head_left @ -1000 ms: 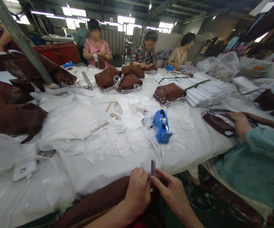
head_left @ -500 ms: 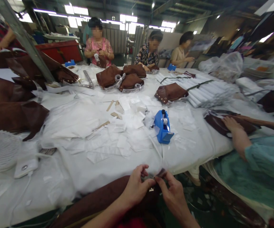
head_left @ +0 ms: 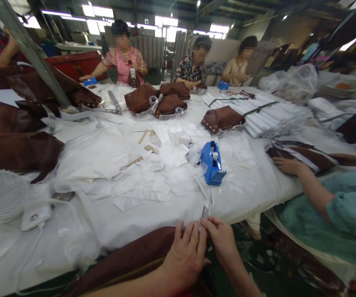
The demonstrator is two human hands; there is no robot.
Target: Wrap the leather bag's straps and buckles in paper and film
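A dark brown bag (head_left: 134,260) lies across my lap below the table's front edge. My left hand (head_left: 186,251) is over the bag's right part, its fingers together and pressed at a small strip. That strip (head_left: 205,212), dark with a clear wrapping, stands up from between both hands. My right hand (head_left: 219,235) pinches its lower end with thumb and forefinger. Beyond the hands, a blue tape dispenser (head_left: 212,165) stands on the white-covered table (head_left: 128,220).
Paper scraps (head_left: 156,165) and plastic sheets (head_left: 94,156) lie mid-table. A white fan (head_left: 1,198) is at the left. Brown bags (head_left: 223,119) lie farther back. At the right, a co-worker's hand (head_left: 289,166) rests by another bag (head_left: 310,154). Other people sit across the table.
My left hand has turned and closed in against my right hand, and the strip now points upward. The co-worker at the right has moved a hand to the bag's near edge.
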